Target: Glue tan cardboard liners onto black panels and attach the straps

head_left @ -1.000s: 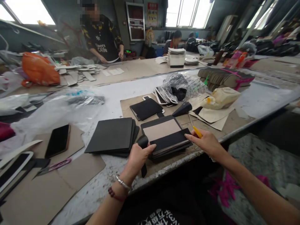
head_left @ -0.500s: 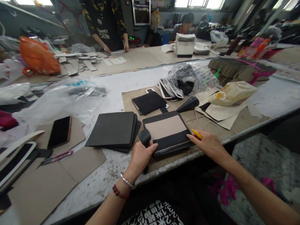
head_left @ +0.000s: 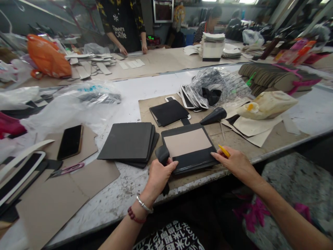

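A black square panel point(head_left: 192, 161) with a beige rectangle point(head_left: 188, 140) on its face lies in front of me, on top of other black sheets. My left hand point(head_left: 160, 174) is closed round a black tool with a broad rounded end point(head_left: 162, 153), whose kind I cannot make out; its thumb touches the panel's near left corner. My right hand point(head_left: 235, 161) pinches the panel's near right edge, a yellow stick-like tool point(head_left: 223, 151) tucked in its fingers. To the left sits a stack of dark square panels point(head_left: 127, 141). Beyond the panel lie a black folded piece point(head_left: 169, 113) and a black cone point(head_left: 214, 115).
A phone point(head_left: 69, 141), pink-handled snips point(head_left: 69, 168) and cardboard point(head_left: 59, 201) occupy the left. At right are a yellowish plastic bottle point(head_left: 267, 105) and tied stacks of grey-brown pieces point(head_left: 273, 79). A co-worker point(head_left: 122, 26) stands across the table.
The whole view has shifted slightly, so things appear a little further right. Both hands keep their places at the panel's near edge, with the same tools in them.
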The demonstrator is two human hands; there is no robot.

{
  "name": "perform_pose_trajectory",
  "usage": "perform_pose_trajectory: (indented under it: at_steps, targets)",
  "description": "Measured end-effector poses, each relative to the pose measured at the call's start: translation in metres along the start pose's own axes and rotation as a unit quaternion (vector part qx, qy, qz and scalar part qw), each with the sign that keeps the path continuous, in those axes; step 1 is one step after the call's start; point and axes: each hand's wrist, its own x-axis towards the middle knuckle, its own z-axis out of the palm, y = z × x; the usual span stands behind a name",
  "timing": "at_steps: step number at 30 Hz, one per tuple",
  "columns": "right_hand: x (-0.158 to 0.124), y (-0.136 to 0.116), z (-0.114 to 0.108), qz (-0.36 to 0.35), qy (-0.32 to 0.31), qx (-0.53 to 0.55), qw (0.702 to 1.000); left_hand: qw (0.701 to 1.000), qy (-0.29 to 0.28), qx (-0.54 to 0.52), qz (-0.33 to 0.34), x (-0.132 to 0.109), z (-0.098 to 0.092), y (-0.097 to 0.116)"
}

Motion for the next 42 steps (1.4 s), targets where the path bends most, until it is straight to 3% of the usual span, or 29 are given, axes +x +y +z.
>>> perform_pose_trajectory:
  at_steps: [8, 25, 42]
  targets:
    - [0.0, -0.003, -0.001, 0.002, 0.005, -0.002, 1.0, 1.0, 0.001, -0.002, -0.003, -0.004, 0.0, 0.003]
    - [-0.002, -0.014, -0.009, 0.05, -0.052, 0.015, 0.997, 1.0, 0.018, -0.01, -0.024, -0.005, 0.0, 0.008]
    - [0.003, -0.016, -0.006, 0.073, -0.023, 0.045, 0.996, 0.999, 0.003, 0.001, 0.038, -0.002, 0.0, -0.004]
